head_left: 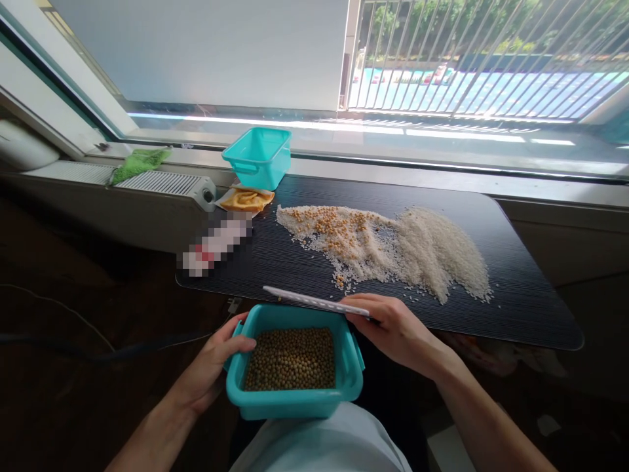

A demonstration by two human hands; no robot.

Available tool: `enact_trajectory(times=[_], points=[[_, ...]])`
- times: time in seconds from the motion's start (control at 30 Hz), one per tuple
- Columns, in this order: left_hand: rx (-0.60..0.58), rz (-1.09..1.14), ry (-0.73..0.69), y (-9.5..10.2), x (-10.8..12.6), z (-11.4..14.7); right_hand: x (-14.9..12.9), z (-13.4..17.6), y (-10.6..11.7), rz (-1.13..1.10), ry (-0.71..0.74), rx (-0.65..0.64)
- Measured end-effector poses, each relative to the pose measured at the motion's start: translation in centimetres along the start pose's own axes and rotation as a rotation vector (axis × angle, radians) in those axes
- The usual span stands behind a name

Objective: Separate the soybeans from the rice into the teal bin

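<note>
A teal plastic tub (351, 377) full of dried peas (292, 360) is held in front of my body, just off the table's near edge. My left hand (213, 360) grips its left side, thumb over the rim and fingers underneath. Between the thumb and fingers of my right hand (388, 321) is a thin, flat white piece (314, 300) with a row of pale marks along its edge. Seen almost edge-on, it lies above the tub's far rim; whether they touch, I cannot tell. Beyond it, white rice (432, 252) is spread on the table, with yellow peas (329, 223) scattered over its left part.
The dark table (521, 301) stands against the windowsill. Another teal tub (263, 160) is at its back left, beside an open packet with orange contents (246, 198) and a blurred-out item (216, 246). A green cloth (140, 164) lies on the radiator (170, 183).
</note>
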State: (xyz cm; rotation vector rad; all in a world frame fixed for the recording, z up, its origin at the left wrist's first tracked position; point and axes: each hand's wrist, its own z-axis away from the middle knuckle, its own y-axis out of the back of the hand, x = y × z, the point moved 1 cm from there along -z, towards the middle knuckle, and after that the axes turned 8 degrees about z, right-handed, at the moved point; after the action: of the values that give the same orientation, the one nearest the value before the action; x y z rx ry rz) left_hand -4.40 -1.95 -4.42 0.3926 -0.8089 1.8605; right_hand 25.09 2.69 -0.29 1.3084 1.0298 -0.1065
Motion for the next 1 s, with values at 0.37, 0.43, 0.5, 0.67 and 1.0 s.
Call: enact_trajectory(times=[0.37,0.43,0.5,0.67,1.0], points=[[-0.016,0.021,0.022,-1.5,-1.4,-0.4,2.4,6.7,2.9,0.15,-0.342,0.407],[-0.016,0.028,0.034,-2.1,-1.6,-0.5,3.0,7.2,3.0,0.139,-0.389,0.424],[-0.016,0.03,0.041,-2.6,-1.8,-0.6,3.3,7.3,2.9,0.12,-0.399,0.413],[-0.016,0.018,0.047,-2.9,-2.0,-0.7,3.1,7.3,2.7,0.102,-0.382,0.366],[-0.025,0.026,0.033,-3.1,-1.9,-0.8,3.0,6.6,2.3,0.02,-0.396,0.395]])
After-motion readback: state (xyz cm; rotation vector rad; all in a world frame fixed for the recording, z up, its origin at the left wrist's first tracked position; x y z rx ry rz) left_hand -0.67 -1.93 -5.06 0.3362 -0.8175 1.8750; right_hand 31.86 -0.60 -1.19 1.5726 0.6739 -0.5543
